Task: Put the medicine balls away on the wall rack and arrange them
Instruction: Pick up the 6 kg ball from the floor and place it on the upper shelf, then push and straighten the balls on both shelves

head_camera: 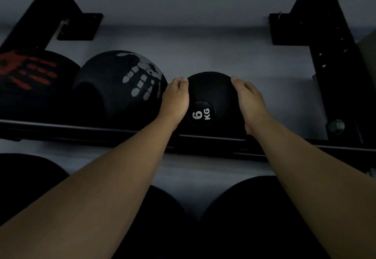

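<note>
On the far left of the rack's upper tier I see a ball with a red handprint [26, 79], and just beside it, touching or nearly so, a ball with a grey handprint [122, 87]. My left hand [176, 98] is pressed flat against the left flank of the 6 kg ball [209, 96], squeezed into the narrow gap between it and the grey-print ball; my right hand [249, 104] cups the opposite flank, fingers curled over the top. Both are grasping the ball between them, neither clenched nor let go. The ball sits on the front rail [81, 134] of the rack, close to the wall, its label turned up towards me. To its right the tier is open as far as the black bracket [333, 59]. I judge this to be the settling step: the ball is on the rack but not yet released. To do it well I would keep even pressure from both sides, nudge it left until it rests against its neighbour, check it is seated between the rails, then draw the left hand out carefully so it is not pinched. Dark shapes on the lower tier [264, 208] look like more balls, though it is too dim to tell.
</note>
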### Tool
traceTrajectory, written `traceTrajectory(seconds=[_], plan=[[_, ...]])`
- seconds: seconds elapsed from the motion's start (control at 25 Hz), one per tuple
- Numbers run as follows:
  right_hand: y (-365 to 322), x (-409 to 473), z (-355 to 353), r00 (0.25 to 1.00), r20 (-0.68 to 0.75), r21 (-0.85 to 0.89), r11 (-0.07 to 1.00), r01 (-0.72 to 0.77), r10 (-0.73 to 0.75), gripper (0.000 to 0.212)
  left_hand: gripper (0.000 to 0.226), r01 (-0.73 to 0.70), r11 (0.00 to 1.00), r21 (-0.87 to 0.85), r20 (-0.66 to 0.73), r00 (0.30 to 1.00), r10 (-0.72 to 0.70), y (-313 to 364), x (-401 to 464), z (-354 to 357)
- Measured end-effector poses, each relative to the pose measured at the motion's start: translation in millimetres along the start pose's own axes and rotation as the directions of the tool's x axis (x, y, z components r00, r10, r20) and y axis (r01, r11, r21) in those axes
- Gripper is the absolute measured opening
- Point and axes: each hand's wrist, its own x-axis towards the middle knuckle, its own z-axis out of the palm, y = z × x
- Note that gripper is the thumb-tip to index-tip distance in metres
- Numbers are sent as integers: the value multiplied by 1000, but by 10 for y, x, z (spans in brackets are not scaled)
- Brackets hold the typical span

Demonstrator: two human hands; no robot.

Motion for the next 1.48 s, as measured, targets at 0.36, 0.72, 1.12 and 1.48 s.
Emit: traceTrajectory(seconds=[0.36,0.72,1.12,1.48], plan=[[-113,-514,-279,994,24,-189,976,108,-106,47,59,-28,987,160,69,997,17,110,-636,-200],[-310,-1556,-1137,991,111,-555,822,126,-77,26,57,-17,981,193,262,965,-35,375,-1644,-129],[-113,-2419,-1991,900,-92,-746,570,-346,426,82,109,394,887,240,443,769,-462,233,-2909,85],[227,-2606,-1912,893,-137,-659,634,-405,428,94,99,438,870,226,129,872,-472,77,-3178,538]])
